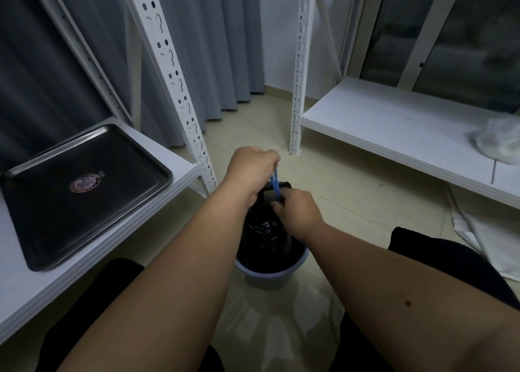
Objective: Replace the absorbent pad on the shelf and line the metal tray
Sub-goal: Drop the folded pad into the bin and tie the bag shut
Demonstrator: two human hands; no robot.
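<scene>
1. You have two hands in play — the left hand (250, 169) and the right hand (299, 212), both closed on one blue drawstring (275, 184) whose two strands show between them.
2. One black bin bag (263, 228) hangs right under your grip, inside one grey-blue bucket (270, 276).
3. One metal tray (81, 194) lies left of the grip, with one round sticker (84, 183) on it.
4. Two white shelves — the left shelf (180, 172) under the tray, the right shelf (394, 124) off to the right.
5. One crumpled white bag (501, 141) far right of the grip.
</scene>
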